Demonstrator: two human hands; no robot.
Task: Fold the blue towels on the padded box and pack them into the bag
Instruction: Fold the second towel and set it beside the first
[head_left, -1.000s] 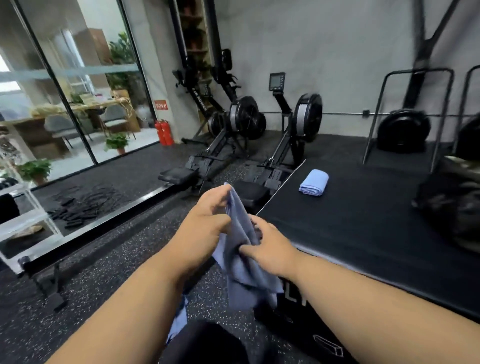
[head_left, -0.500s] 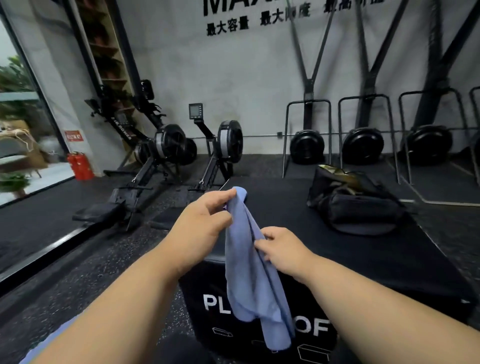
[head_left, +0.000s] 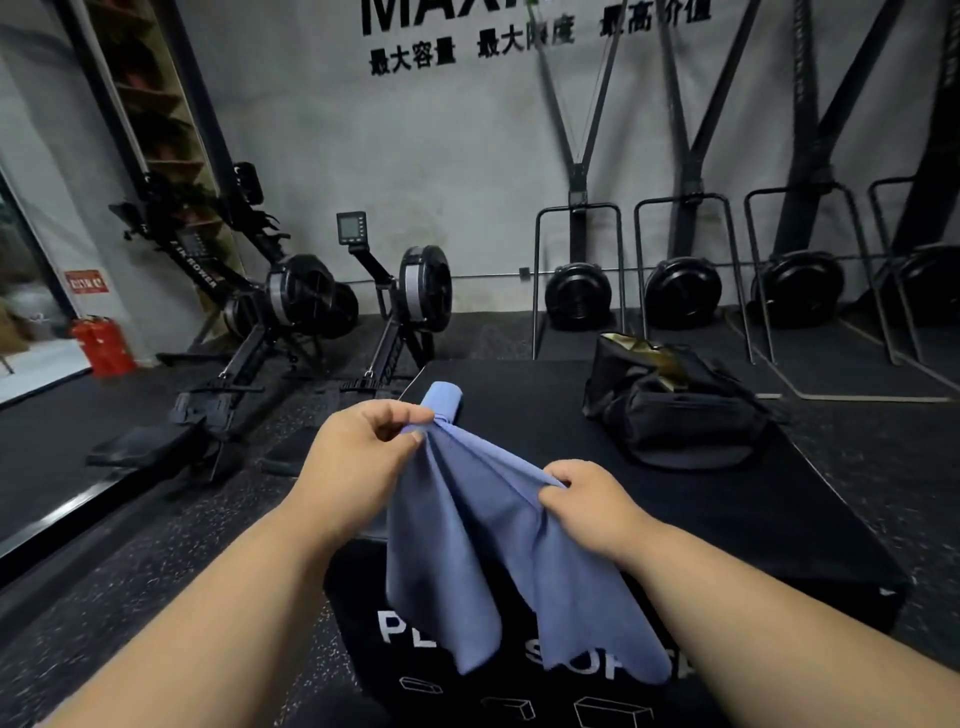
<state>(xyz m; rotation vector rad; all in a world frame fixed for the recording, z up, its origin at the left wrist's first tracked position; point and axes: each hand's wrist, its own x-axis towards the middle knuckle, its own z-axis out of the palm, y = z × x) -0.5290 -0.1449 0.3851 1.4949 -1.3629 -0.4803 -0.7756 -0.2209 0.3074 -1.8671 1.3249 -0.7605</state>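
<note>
The hands are pulling apart now, and the blue towel (head_left: 493, 530) that was hanging as one narrow bunch half a second ago is fanning out between them into a wider drape. The left hand (head_left: 358, 462) is pinching one spot on the top edge between thumb and forefinger, holding it high, just in front of the folded towel (head_left: 441, 397) that is lying at the far left corner of the padded box (head_left: 810, 514). The right hand (head_left: 587, 504) is gripping the same edge lower and nearer, fingers curled over a gather of cloth. Both hands are clamped on fabric, neither one free.

The cloth is hanging loose in front of the box's near face, covering part of the white lettering (head_left: 587, 662) there, not yet resting on the top. By the look of it the hands are searching out the corners: stretching the edge taut is the sensible way to get the towel square before laying it down, and the bare top ahead is waiting for it.

The black duffel bag (head_left: 670, 410) is sitting on the box toward the far right, mouth gaping open, well apart from the towel in hand, handily placed for packing. Rowing machines (head_left: 311, 306) are standing along the wall beyond.
</note>
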